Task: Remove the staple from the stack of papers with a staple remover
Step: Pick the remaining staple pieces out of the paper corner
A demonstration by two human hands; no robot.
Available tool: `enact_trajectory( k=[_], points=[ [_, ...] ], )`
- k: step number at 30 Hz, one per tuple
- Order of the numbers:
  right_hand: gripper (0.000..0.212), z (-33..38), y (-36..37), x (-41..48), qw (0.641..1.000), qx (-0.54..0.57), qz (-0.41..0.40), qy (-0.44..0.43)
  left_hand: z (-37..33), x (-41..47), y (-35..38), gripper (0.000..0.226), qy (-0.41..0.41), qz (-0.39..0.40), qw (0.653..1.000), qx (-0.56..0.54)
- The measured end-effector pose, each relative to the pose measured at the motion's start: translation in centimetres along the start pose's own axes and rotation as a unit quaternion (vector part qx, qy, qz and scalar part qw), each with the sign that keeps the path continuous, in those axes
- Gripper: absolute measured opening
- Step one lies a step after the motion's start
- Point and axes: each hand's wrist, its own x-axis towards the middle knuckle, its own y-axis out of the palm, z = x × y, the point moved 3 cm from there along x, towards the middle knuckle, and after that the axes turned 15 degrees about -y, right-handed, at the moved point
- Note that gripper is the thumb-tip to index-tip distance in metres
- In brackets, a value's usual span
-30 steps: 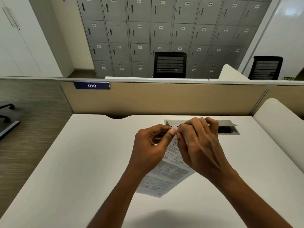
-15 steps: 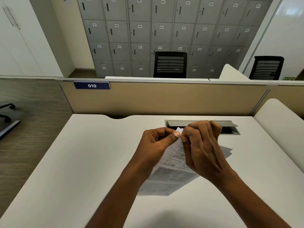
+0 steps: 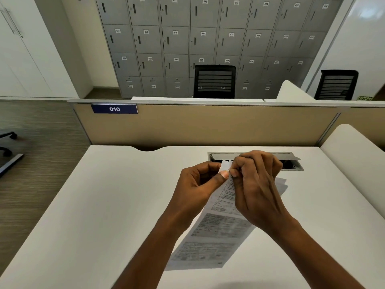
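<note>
White surface (image 3: 104, 205) holds the bottom of the thin, floppy papers (image 3: 212, 236), while the left hand (image 3: 195, 184) and right hand (image 3: 256, 184) pinch the top corner between closed fingers (image 3: 224, 174), best held near the staple.

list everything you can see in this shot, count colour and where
stack of papers: 1, white with grey print, held above the desk, top corner pinched
desk: 1, white, foreground
cable tray: 1, grey, open, desk's far edge
partition: 1, beige, behind desk
number plate: 1, blue, "010", on partition
lockers: many, grey, back wall
chairs: 2, black, beyond partition
staple remover: none visible
left hand: pinching the corner
right hand: pinching the corner
</note>
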Motion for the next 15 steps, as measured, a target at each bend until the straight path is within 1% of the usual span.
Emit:
enact_trajectory(
  k=[3,7,10,12,15],
  points=[
    [0.034,-0.09,-0.02,0.19,1.0,-0.008,-0.001,0.007,0.11,0.13,-0.12,0.027,0.046,-0.042,0.996,0.057],
    [0.025,-0.11,-0.28,0.12,0.998,-0.058,-0.011,-0.027,-0.04,0.34,-0.19,0.022,0.09,-0.089,0.985,0.114],
    [0.015,-0.04,-0.34,-0.02,0.989,-0.124,0.012,-0.079,-0.1,0.31,-0.34,0.018,0.125,-0.122,0.97,0.172],
    [0.013,-0.02,-0.5,0.03,0.979,-0.169,0.027,-0.107,-0.25,0.21,-0.37,0.017,0.154,-0.143,0.955,0.21],
    [0.014,-0.03,-0.75,0.32,0.969,-0.212,0.04,-0.121,-0.44,0.26,-0.3,0.016,0.191,-0.167,0.934,0.252]
  ],
)
